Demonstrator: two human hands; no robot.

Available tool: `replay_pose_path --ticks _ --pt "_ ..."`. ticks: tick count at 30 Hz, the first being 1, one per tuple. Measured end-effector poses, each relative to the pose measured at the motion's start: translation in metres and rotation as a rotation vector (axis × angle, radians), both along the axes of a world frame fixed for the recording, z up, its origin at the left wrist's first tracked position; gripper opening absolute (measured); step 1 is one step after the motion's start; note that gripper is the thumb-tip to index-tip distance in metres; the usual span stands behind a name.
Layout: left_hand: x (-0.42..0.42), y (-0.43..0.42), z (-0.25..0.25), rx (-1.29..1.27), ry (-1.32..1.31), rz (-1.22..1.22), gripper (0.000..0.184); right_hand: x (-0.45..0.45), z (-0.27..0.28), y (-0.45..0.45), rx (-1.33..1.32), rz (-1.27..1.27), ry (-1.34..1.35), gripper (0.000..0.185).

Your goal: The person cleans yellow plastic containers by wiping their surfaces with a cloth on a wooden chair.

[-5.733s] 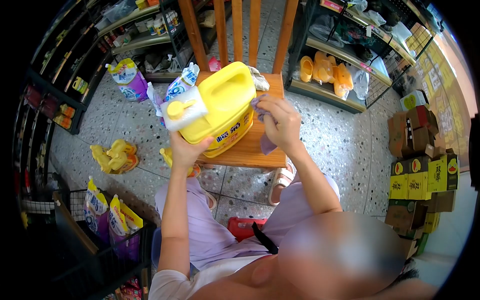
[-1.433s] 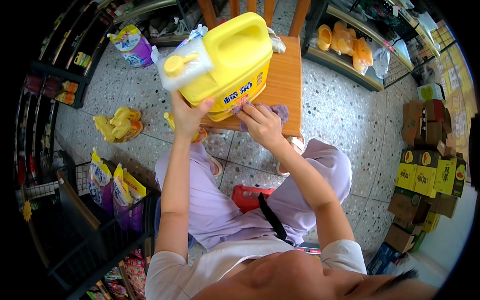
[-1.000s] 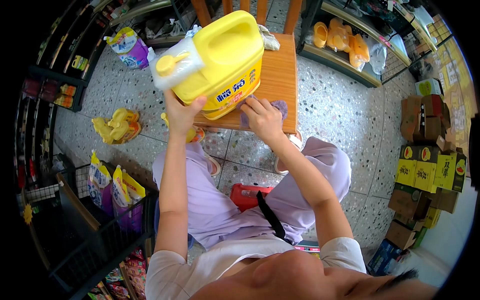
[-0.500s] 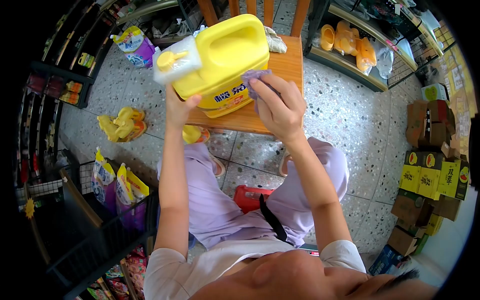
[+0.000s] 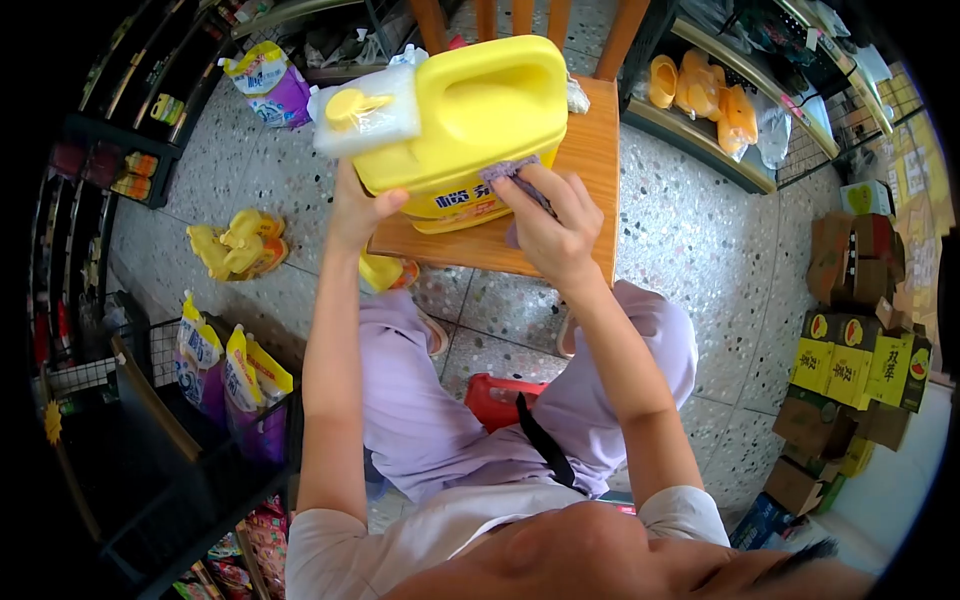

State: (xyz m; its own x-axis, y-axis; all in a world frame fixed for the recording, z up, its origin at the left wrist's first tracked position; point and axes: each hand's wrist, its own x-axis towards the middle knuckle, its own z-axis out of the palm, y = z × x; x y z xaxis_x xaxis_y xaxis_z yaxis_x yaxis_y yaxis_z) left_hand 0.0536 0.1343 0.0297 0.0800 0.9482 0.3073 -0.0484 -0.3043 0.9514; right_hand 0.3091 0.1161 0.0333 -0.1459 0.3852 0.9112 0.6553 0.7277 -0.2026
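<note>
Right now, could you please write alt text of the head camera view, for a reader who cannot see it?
A bare left hand grasps a large yellow plastic jug at a brown wooden chair, while the right hand holds a crumpled purple cloth at the jug's printed side. Dark metal shelves and stacked cardboard boxes stand nearby.

The jug (image 5: 462,138) is bright yellow with dark blue lettering (image 5: 447,199), the cloth (image 5: 505,170) purple, the floor (image 5: 700,240) speckled grey.
</note>
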Motion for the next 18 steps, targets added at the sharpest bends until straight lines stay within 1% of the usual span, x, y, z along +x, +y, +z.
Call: replay_pose_path --ticks 4,11,18 --pt "-0.002 0.000 -0.004 -0.039 0.000 0.011 0.096 -0.001 -0.013 0.000 0.002 -0.002 -0.030 0.044" --pt "0.001 -0.001 -0.005 -0.034 -0.041 0.011 0.096 0.001 -0.032 -0.006 -0.042 -0.007 -0.087 0.043" --pt "0.002 0.000 -0.003 -0.031 -0.040 0.000 0.098 0.006 -0.050 -0.012 -0.102 0.013 -0.190 0.035"
